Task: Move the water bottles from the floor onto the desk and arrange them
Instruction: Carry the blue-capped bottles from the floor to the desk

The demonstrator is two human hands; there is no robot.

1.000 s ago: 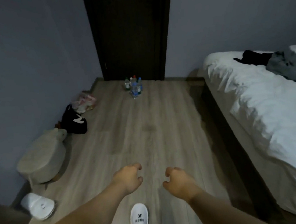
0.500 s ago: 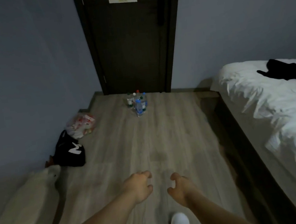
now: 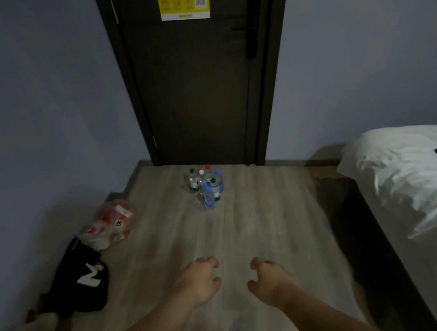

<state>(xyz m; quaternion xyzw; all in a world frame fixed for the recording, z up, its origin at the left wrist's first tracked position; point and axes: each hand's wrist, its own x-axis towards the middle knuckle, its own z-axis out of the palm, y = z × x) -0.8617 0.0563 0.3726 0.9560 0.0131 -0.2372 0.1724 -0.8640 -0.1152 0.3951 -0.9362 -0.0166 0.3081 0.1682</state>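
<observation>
Water bottles [image 3: 207, 188] stood upright in a tight cluster on the floor [image 3: 259, 228], just in front of the dark door [image 3: 198, 86] and well apart from both hands. Approx six, mixed cap colours. L hand [image 3: 197, 280] and R hand [image 3: 271, 278] were held out low, fingers loosely curled, nothing in either. Desk not in view.

Risks, my read: bottles were packed touching, so a wide grab at one could tip its neighbours & send them rolling. Taking several per trip = drops likely. A black bag [image 3: 81, 279] & plastic bag [image 3: 110, 225] lay by the L wall, the bed [image 3: 403, 186] at R. Dim light made footing harder to judge.
</observation>
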